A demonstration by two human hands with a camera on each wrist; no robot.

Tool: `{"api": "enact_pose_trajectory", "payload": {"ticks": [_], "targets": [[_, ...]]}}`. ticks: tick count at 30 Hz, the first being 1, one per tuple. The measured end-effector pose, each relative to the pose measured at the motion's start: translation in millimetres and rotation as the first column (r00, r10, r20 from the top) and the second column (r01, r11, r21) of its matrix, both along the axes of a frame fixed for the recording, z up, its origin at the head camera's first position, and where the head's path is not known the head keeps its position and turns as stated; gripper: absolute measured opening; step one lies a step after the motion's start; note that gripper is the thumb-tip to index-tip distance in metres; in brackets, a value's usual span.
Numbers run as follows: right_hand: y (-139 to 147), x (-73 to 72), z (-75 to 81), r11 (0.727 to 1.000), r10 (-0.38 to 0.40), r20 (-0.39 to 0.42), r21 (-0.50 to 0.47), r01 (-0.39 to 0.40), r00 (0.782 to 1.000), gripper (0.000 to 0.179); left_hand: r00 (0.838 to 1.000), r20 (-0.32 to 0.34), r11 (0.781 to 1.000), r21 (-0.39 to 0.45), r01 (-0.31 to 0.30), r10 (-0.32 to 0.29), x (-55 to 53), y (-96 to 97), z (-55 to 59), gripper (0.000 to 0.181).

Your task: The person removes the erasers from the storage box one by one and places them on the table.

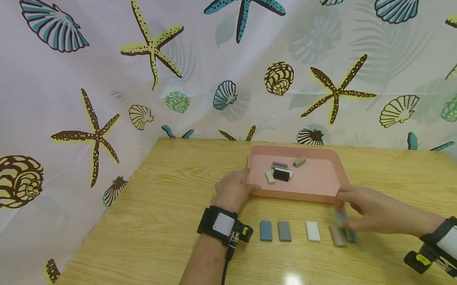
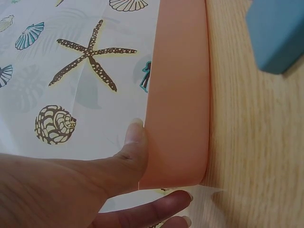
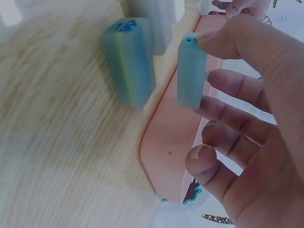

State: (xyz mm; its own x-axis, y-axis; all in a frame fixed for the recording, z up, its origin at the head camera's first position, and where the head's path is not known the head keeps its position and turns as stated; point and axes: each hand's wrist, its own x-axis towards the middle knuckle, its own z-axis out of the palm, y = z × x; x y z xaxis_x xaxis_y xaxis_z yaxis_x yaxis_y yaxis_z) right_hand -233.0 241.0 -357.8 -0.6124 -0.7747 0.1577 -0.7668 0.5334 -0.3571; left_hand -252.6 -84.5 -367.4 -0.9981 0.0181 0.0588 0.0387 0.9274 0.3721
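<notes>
The light blue block (image 3: 191,76) is pinched by the loosely bent right hand (image 1: 365,209), before the pink tray (image 1: 318,177), whose corner is held between thumb and fingers of the left hand (image 1: 232,188).

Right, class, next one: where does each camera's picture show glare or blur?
Head view: a bright glare spot low on the table, with the light-blue block in the right hand blurred; left wrist view: the blue block at the corner looks soft-edged; right wrist view: smeared wood grain, a blurred blue-green block, and glare at top left.
</notes>
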Motion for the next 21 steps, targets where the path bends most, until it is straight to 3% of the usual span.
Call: {"api": "enact_pose_trajectory", "payload": {"ticks": [12,21], "targets": [[27,12.4,0.8,0.995,-0.073,0.046,0.065,0.07,0.996,0.026,1.0,-0.002,1.0,-0.004,-0.001,0.001,-0.1,0.0,-0.5,0.059],[43,16.4,-7.9,0.991,-0.084,0.078,0.115,0.074,0.993,0.027,1.0,0.007,1.0,-0.004,-0.003,0.003,-0.4,0.3,-0.2,0.059]]}}
